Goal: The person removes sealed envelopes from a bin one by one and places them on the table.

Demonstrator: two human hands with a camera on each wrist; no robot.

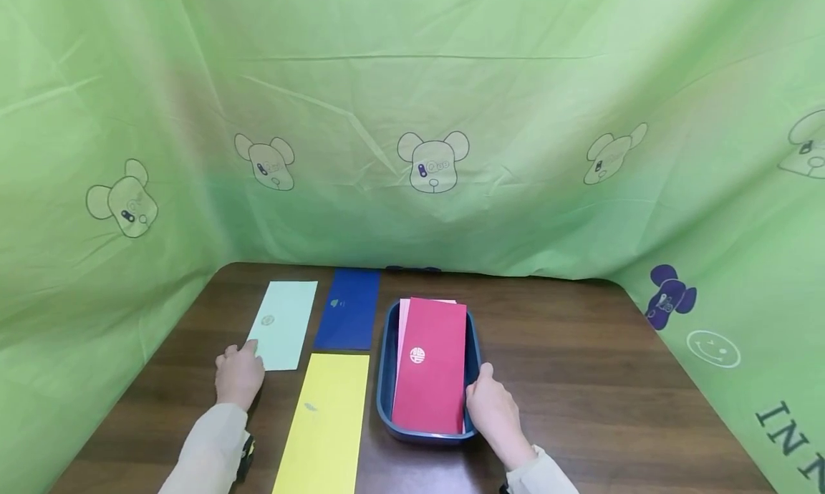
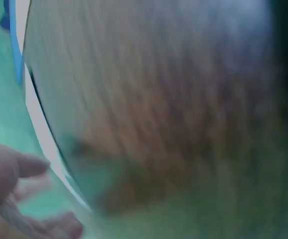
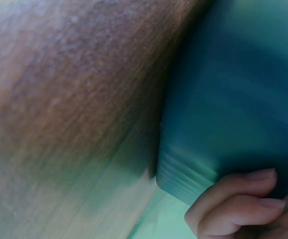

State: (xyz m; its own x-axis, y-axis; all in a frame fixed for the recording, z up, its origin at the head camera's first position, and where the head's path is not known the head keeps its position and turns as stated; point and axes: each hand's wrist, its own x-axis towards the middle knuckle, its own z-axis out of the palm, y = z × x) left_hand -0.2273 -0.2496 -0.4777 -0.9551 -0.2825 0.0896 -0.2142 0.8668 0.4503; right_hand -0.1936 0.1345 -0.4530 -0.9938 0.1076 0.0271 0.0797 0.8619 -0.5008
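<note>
- We see matt paper: red envelope (image 1: 435, 386), yellow envelope (image 1: 329, 422), blue envelope (image 1: 351, 311), mint envelope (image 1: 286, 329).
- Our bin (image 3: 233, 99) looks smooth plastic.
- We find the worktop (image 1: 580, 379) glossy, grained wood.
- We see creased cloth drape (image 1: 528, 86).

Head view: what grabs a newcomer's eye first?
Likely the crimson rectangular paper envelope lying in the dark blue, rounded-rectangular tray at the table's centre, with the right hand gripping the tray's right side. Next, the bright yellow rectangular paper envelope left of the tray, then the left hand at the pale mint rectangular paper envelope's near-left corner.
</note>
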